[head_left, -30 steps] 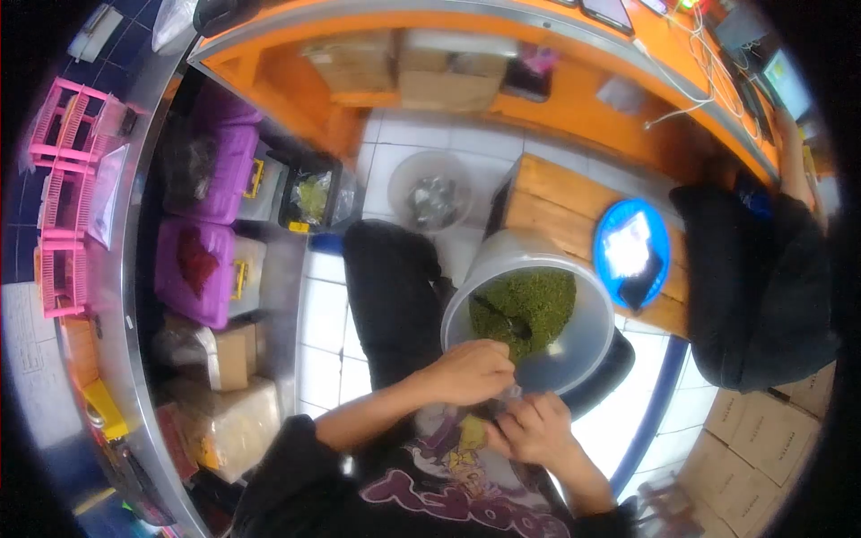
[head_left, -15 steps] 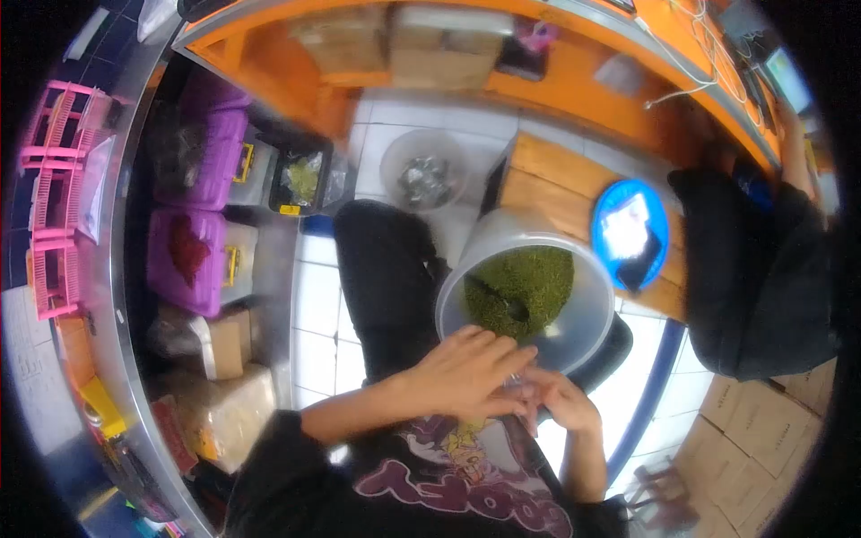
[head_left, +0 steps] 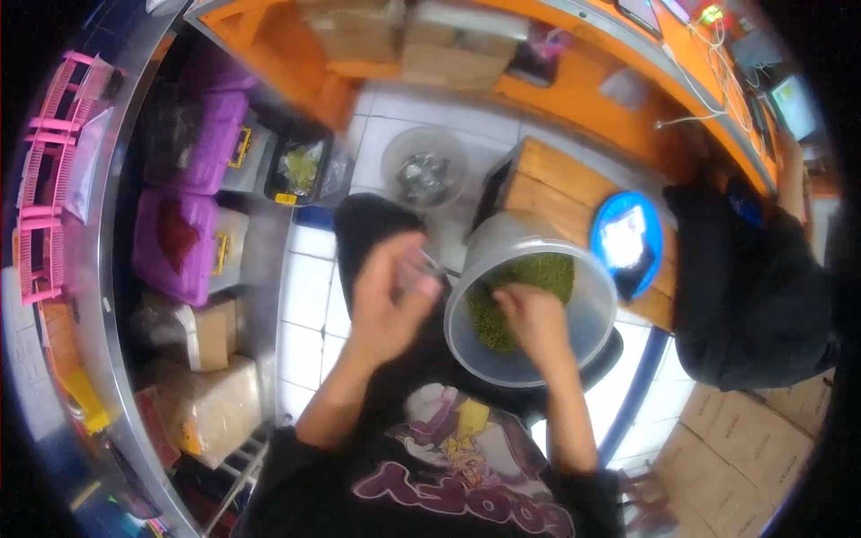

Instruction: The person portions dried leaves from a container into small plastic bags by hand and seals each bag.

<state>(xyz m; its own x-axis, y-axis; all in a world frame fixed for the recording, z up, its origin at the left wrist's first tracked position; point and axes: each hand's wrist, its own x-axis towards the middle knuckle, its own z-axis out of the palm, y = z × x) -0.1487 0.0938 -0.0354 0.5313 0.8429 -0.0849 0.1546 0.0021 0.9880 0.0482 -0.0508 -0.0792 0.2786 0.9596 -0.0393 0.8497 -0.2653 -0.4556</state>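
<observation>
A translucent plastic bucket (head_left: 587,336) is tilted toward me between my legs, holding finely chopped dry green leaf (head_left: 552,273). My right hand (head_left: 536,321) reaches inside it, fingers pinched together at the leaf; whatever they grip is hidden. Left of the bucket, above my knee, my left hand (head_left: 387,291) is curled round a small clear plastic packet (head_left: 419,267), blurred by motion. Beyond the hands, a round translucent tub (head_left: 395,161) on the floor contains several shiny clear packets.
A blue plate (head_left: 650,215) rests on a wooden stool (head_left: 558,184). Another person's dark-clothed legs (head_left: 749,287) are at the right. Purple-lidded boxes (head_left: 175,247) and a black tray (head_left: 276,179) stand left. An orange desk (head_left: 574,108) stands ahead; cartons (head_left: 717,448) lie lower right.
My hands, together in front of the bucket before, have parted. The left moved up and left with the clear packet; the right went into the bucket, where a dark spoon had been visible.
</observation>
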